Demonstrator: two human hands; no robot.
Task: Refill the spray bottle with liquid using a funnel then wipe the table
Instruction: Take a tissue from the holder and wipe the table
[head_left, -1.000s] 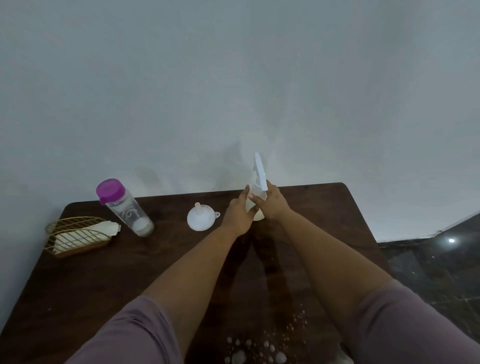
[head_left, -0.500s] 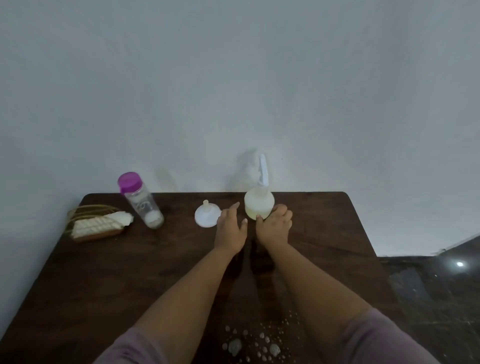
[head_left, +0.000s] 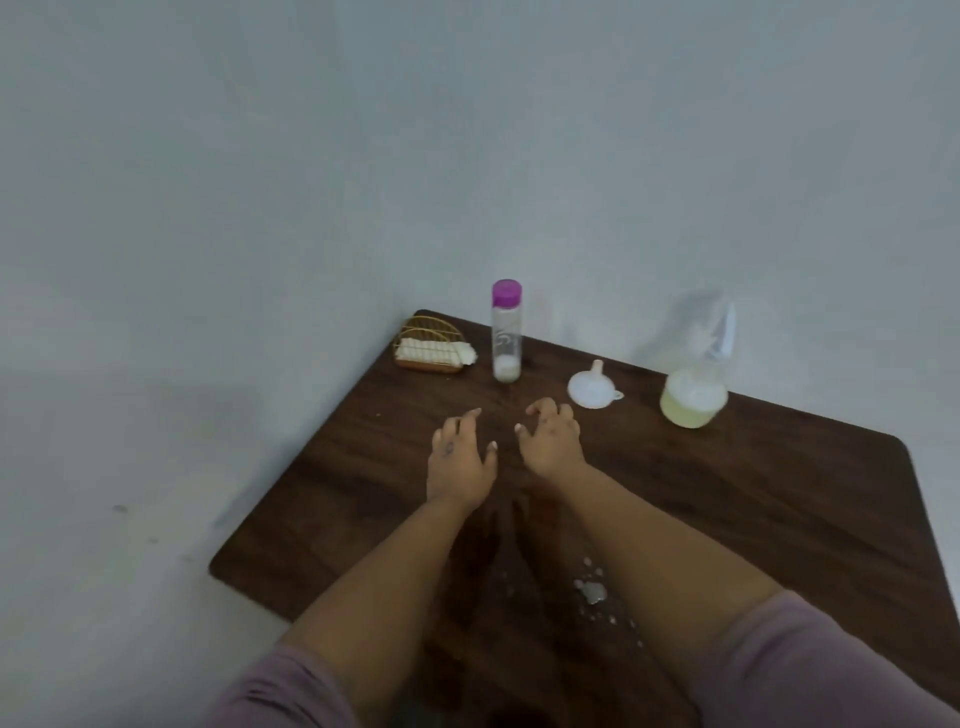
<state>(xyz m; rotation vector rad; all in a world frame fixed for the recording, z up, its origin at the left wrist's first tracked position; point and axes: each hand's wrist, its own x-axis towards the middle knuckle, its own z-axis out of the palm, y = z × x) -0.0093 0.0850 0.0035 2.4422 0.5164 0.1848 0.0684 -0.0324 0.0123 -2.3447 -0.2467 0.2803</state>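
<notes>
From the head camera, the spray bottle (head_left: 694, 389) stands upright near the far right edge of the table (head_left: 753, 493), its rounded translucent body about a third full of pale yellow-green liquid, its white trigger head blurred against the wall. Just left of it, apart, a white plastic funnel (head_left: 594, 387) rests wide mouth down with the spout pointing up. Farther left stands a tall clear bottle (head_left: 506, 332) with a purple cap, holding only a little white liquid at the bottom. At the far left corner a gold wire holder (head_left: 428, 348) carries a folded white cloth (head_left: 436, 353).

The tabletop is dark wood grain with rounded corners, pushed against a plain pale wall. A patch of small white droplets (head_left: 592, 590) lies near the front, beside the right forearm.

The left hand (head_left: 460, 457) and right hand (head_left: 550, 439) hover side by side over the middle, fingers spread and loosely curled, grasping nothing, well apart from the spray bottle. Bare wood lies open around both hands.
</notes>
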